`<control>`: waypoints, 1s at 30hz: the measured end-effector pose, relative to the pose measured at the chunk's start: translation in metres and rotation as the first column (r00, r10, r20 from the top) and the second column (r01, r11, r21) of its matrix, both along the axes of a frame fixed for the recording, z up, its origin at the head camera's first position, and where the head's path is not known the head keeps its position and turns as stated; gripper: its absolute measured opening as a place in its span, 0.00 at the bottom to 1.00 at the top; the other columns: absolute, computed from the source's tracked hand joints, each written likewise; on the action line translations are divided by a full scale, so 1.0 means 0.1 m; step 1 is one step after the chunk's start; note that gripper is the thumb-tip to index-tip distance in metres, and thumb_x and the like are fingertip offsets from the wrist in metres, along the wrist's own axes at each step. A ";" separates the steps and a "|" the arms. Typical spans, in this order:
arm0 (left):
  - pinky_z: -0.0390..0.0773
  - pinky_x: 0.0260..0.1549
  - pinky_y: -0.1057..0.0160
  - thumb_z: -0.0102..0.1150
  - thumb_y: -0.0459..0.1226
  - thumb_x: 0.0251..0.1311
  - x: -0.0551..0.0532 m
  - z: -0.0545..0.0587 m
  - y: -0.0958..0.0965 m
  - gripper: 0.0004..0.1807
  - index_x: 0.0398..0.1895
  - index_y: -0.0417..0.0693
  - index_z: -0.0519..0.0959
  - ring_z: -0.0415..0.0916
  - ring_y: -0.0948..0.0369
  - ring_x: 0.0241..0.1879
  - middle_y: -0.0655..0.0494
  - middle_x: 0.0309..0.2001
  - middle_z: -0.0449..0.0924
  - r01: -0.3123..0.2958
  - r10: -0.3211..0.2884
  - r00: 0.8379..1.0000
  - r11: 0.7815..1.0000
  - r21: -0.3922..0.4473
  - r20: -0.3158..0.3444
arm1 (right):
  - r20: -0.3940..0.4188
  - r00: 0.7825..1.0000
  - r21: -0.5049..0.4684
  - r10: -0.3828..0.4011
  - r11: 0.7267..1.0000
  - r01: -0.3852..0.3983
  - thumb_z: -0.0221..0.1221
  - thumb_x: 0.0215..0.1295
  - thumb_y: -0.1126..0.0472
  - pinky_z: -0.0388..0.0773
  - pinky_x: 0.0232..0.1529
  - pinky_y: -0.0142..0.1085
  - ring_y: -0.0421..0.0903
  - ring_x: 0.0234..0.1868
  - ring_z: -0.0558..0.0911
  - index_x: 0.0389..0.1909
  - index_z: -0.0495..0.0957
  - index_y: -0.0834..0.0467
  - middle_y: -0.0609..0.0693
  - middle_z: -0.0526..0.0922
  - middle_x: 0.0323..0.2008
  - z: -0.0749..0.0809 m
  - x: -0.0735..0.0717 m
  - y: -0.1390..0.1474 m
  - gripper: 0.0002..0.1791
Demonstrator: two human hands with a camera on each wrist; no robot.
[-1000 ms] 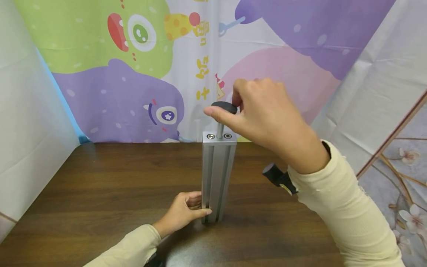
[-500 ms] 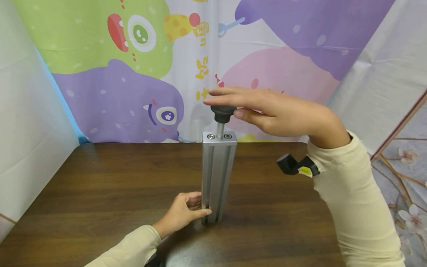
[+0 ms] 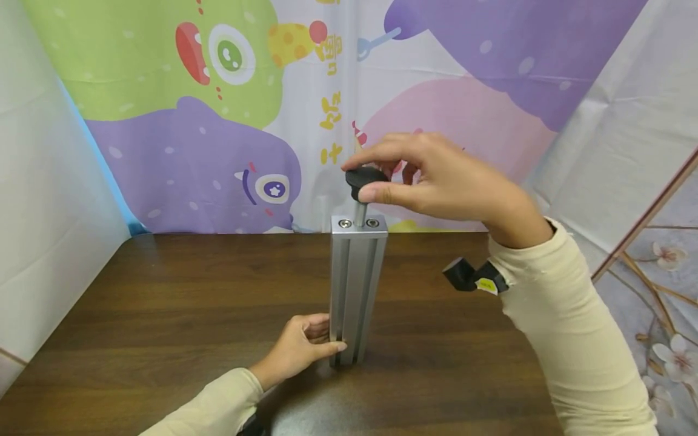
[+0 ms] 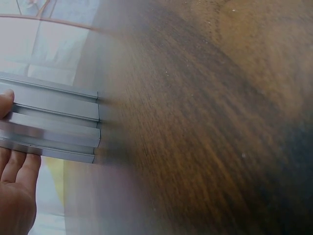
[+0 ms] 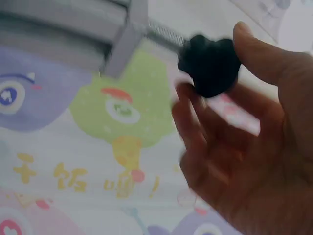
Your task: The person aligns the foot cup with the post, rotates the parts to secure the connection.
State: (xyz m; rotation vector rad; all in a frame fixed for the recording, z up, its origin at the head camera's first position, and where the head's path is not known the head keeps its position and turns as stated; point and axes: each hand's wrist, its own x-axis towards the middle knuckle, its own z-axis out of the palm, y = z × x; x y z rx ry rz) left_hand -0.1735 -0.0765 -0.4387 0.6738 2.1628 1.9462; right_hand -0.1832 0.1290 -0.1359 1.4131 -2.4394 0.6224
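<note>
A silver aluminium profile point(image 3: 357, 284) stands upright on the wooden table, two bolts set in its end plate point(image 3: 358, 227). From that plate rises a threaded rod point(image 3: 360, 213) topped by a black lobed knob point(image 3: 366, 178). My left hand point(image 3: 294, 348) grips the profile near its foot, thumb on the front face; the left wrist view has the fingers point(image 4: 19, 169) along the profile's other side. Up top, my right hand point(image 3: 442, 175) holds the knob between thumb and fingers. In the right wrist view the knob point(image 5: 210, 66) is blurred, with the thumb against it.
The brown table point(image 3: 180, 303) reaches back to a cartoon-print curtain point(image 3: 218, 157). White cloth point(image 3: 49, 200) hangs at the left, and a flowered panel point(image 3: 665, 290) stands at the right. A black wrist mount point(image 3: 474, 277) juts from the right sleeve.
The right hand goes from curled round the knob, to flattened fingers over it, to thumb and fingers on it again. Left hand and profile stay still.
</note>
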 end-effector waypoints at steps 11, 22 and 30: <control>0.75 0.45 0.66 0.67 0.34 0.44 0.02 0.02 0.00 0.23 0.45 0.32 0.74 0.77 0.55 0.44 0.43 0.42 0.79 -0.001 0.001 1.000 1.000 -0.011 0.011 | -0.301 0.786 -0.229 -0.540 0.841 0.491 0.59 0.39 0.29 0.59 0.15 0.35 0.43 0.15 0.64 0.16 0.66 0.54 0.43 0.69 0.12 -0.19 0.19 -0.33 0.31; 0.76 0.44 0.65 0.67 0.35 0.45 0.01 0.02 -0.01 0.25 0.46 0.30 0.73 0.77 0.55 0.43 0.41 0.41 0.79 -0.010 0.010 1.000 1.000 -0.020 -0.003 | -0.161 0.842 -0.097 -0.515 0.857 0.506 0.56 0.45 0.31 0.68 0.25 0.35 0.42 0.22 0.73 0.27 0.73 0.53 0.43 0.77 0.21 -0.11 0.25 -0.25 0.28; 0.76 0.43 0.66 0.67 0.34 0.44 0.03 0.05 -0.02 0.24 0.46 0.31 0.74 0.77 0.54 0.43 0.41 0.42 0.79 -0.005 0.005 1.000 1.000 -0.021 0.011 | -0.148 0.975 0.123 -0.168 0.975 0.187 0.55 0.60 0.50 0.73 0.44 0.35 0.40 0.43 0.77 0.55 0.70 0.55 0.47 0.78 0.49 0.06 0.21 0.01 0.24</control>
